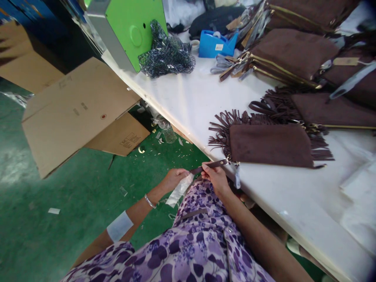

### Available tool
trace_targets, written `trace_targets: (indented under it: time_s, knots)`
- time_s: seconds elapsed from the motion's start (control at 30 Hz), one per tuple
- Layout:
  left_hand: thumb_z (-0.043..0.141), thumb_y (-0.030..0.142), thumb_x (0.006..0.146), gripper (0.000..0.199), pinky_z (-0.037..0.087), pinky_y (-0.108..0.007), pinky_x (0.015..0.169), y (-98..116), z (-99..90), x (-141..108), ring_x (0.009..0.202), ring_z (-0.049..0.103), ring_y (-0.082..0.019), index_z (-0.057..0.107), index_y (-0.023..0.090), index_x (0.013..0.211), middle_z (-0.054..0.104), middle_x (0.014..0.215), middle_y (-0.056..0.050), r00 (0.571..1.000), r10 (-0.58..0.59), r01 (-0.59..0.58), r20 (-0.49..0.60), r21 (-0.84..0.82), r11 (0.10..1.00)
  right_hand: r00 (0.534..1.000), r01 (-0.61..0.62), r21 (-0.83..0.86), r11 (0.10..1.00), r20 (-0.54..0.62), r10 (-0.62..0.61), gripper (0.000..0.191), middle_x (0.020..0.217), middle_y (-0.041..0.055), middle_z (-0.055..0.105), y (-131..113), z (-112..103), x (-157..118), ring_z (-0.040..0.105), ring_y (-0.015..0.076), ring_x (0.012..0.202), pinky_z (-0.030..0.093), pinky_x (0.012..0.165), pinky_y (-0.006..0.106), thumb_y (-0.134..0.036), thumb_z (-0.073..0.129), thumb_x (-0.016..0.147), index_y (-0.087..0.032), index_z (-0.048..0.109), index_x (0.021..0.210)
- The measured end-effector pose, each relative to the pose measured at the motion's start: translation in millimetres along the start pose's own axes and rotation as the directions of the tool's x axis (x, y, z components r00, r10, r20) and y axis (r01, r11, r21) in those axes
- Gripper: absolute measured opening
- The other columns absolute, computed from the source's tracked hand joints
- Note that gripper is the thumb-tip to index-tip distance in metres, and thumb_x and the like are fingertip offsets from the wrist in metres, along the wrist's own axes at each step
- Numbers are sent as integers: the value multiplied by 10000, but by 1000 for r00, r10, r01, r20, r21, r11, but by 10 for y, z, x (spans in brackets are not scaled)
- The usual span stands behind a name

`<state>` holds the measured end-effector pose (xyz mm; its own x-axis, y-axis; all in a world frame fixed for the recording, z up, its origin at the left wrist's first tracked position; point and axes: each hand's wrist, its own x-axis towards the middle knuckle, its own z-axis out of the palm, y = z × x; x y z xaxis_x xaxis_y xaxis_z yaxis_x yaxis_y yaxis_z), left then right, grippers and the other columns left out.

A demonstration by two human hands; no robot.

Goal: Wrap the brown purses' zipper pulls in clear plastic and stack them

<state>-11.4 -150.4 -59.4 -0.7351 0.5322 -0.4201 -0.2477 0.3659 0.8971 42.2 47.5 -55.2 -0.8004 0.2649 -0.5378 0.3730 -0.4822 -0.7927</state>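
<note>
A brown fringed pouch (270, 145) lies flat at the near edge of the white table. From its left corner a brown strap (219, 163) runs off the edge, joined by a metal clasp. My left hand (176, 179) pinches the strap's far end, with a strip of whitish wrapping (179, 191) hanging beneath the fingers. Closer to the clasp, my right hand (215, 176) grips the same strap between thumb and fingers. A small wrapped tassel-like piece (237, 177) dangles near the clasp, over the table edge.
More brown bags (293, 55) are piled at the back right of the table (188, 94). A blue tape dispenser (217, 45), dark netted wrap (167, 56) and a green machine (133, 29) stand farther back. Cardboard (79, 105) is at the left, above a green floor with scraps.
</note>
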Motion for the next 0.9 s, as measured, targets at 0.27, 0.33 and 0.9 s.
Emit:
trace_targets:
  time_s: [0.27, 0.33, 0.9]
  knots:
    - [554, 603, 812, 506, 283, -249, 540, 34, 62, 1, 595, 472, -158, 678, 113, 801, 594, 662, -33, 995, -94, 95, 19, -41, 995, 995, -18, -27, 999, 96, 21, 393, 728, 16, 658, -18, -112, -9, 570, 89, 572, 501, 542, 204, -425, 790, 668, -159, 673, 932]
    - [542, 594, 820, 488, 271, -245, 533, 24, 68, 10, 584, 456, -149, 663, 123, 776, 565, 634, -11, 997, -78, 78, 9, 16, 997, 994, -22, -24, 999, 109, 25, 389, 687, 6, 640, -24, -121, -15, 566, 92, 567, 497, 535, 202, -422, 790, 670, -157, 672, 928]
    - [488, 619, 866, 496, 491, -306, 642, -32, 199, -74, 645, 632, -204, 622, 142, 843, 669, 721, -70, 985, -135, 156, 106, -231, 960, 996, 7, -113, 994, 93, 4, 388, 575, -20, 602, -11, -117, -40, 546, 96, 491, 455, 462, 195, -454, 762, 675, -151, 649, 888]
